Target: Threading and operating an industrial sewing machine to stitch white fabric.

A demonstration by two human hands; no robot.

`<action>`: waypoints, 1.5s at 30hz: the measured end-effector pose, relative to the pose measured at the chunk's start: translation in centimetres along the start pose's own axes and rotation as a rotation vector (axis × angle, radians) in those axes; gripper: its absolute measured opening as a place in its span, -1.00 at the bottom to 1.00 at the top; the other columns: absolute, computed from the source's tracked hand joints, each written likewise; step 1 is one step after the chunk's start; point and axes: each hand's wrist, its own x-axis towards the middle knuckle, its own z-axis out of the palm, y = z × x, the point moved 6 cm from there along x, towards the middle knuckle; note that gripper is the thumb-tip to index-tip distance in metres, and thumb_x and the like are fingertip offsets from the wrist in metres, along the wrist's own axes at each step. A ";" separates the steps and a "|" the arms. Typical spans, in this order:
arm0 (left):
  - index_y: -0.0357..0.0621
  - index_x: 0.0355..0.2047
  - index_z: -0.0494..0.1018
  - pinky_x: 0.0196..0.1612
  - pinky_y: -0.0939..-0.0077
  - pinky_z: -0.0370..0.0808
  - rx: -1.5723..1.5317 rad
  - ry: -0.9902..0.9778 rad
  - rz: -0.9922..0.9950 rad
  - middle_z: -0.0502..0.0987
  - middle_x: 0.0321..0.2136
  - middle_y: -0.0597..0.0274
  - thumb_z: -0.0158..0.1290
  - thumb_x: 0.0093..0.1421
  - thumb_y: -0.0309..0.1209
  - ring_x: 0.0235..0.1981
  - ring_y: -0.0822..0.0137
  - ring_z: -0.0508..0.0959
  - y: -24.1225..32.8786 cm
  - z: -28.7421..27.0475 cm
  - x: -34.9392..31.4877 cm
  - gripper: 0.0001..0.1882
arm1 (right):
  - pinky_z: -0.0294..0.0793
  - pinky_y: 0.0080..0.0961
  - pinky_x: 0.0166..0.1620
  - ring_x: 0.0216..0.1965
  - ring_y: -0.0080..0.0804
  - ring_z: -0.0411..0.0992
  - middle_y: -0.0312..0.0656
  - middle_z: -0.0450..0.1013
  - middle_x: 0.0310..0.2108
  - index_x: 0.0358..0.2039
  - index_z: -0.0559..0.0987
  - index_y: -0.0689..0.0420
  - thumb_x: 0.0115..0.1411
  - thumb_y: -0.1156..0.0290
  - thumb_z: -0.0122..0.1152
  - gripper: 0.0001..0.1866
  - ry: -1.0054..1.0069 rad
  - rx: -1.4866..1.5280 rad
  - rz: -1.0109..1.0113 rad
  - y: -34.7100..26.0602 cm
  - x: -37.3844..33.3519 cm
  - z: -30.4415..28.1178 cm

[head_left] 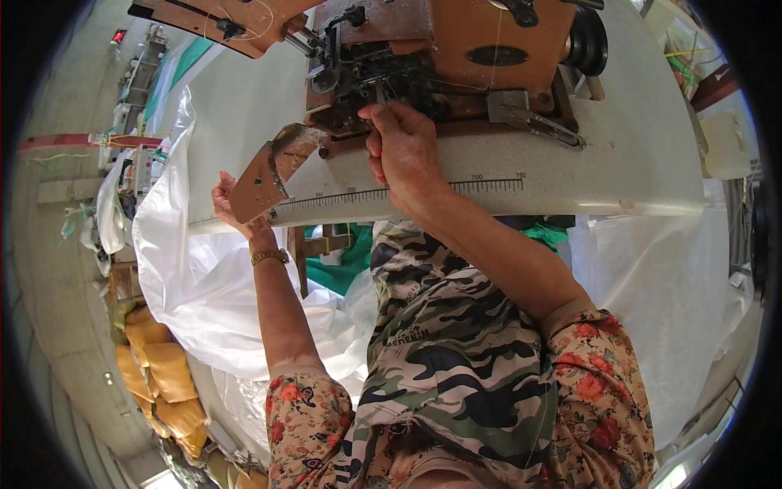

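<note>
An overlock-type sewing machine [481, 57] with a brown body stands on a pale table, its looper area exposed. My right hand [403, 147] is closed around a thin grey metal tool [380, 94], whose tip reaches among the dark parts under the needle area. Its exact kind is too small to tell. To the left, a brown cover plate [265, 179] is swung out toward me. My left hand [232, 204] is at the plate's left edge, partly hidden behind it, fingers loosely apart. Whether it touches the plate I cannot tell.
White sheet fabric [171, 253] drapes over the left of the table [643, 155], and more white fabric [652, 301] hangs at the right. A printed ruler scale [489, 186] runs along the front edge. A black handwheel [586, 42] sits right. Yellow-brown bundles [167, 375] lie lower left.
</note>
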 end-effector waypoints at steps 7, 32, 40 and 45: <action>-0.18 -0.53 0.31 -0.54 0.70 0.27 0.015 0.000 0.000 0.31 -0.63 0.42 0.02 0.20 -0.23 -0.58 0.58 0.25 0.2 0.2 -0.1 -0.69 | 0.03 -0.66 -0.78 -0.82 -0.65 0.09 -0.38 0.20 -0.75 -0.36 0.47 0.13 0.26 0.30 -0.07 -0.80 0.015 0.033 0.011 -0.1 -0.2 0.1; -0.19 -0.55 0.30 -0.49 0.70 0.26 -0.014 -0.012 0.020 0.30 -0.61 0.43 0.04 0.20 -0.27 -0.55 0.57 0.24 0.0 0.2 -0.1 -0.70 | 0.02 -0.65 -0.76 -0.80 -0.64 0.07 -0.37 0.17 -0.74 -0.35 0.47 0.13 0.26 0.27 -0.08 -0.78 -0.024 0.073 0.061 -0.1 -0.3 0.2; -0.22 -0.56 0.28 -0.50 0.66 0.27 0.046 0.103 0.088 0.31 -0.60 0.37 0.01 0.20 -0.19 -0.56 0.54 0.25 1.2 -0.6 -1.2 -0.64 | 0.01 -0.65 -0.77 -0.80 -0.65 0.07 -0.37 0.18 -0.74 -0.33 0.48 0.13 0.26 0.28 -0.08 -0.78 -0.037 0.095 0.073 0.1 0.2 0.1; -0.25 -0.50 0.27 -0.47 0.59 0.27 0.180 0.292 0.249 0.34 -0.62 0.30 -0.07 0.22 -0.16 -0.57 0.48 0.27 3.3 -2.1 -6.3 -0.63 | 0.02 -0.65 -0.77 -0.80 -0.64 0.07 -0.37 0.18 -0.74 -0.32 0.48 0.15 0.27 0.28 -0.09 -0.77 -0.021 0.101 0.102 0.2 0.4 0.0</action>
